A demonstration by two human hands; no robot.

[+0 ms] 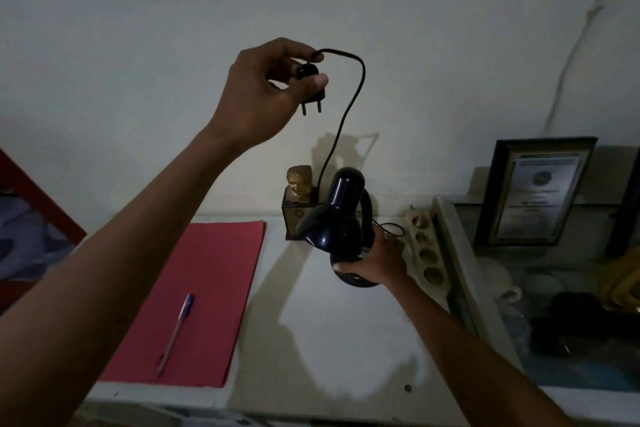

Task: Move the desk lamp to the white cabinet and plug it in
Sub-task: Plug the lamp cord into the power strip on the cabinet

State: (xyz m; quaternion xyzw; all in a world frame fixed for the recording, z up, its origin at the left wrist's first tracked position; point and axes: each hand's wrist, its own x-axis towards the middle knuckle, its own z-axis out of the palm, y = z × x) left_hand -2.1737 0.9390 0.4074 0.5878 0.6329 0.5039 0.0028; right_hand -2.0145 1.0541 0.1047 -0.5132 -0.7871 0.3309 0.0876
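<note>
Overhead, one plug (310,87), one lamp (337,218), perhaps four sockets (426,246)

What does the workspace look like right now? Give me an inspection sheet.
Surface: white cabinet top, dimly lit.
Job's things: black desk lamp at the power strip, base held; plug raised, not inserted.
Clutter: red folder with pen on it; small bust; framed certificate.
Grippers: left hand pinches the plug; right hand grips the lamp base.
Cables: lamp cord loops from plug down behind the lamp.
Surroundings: white wall.
</note>
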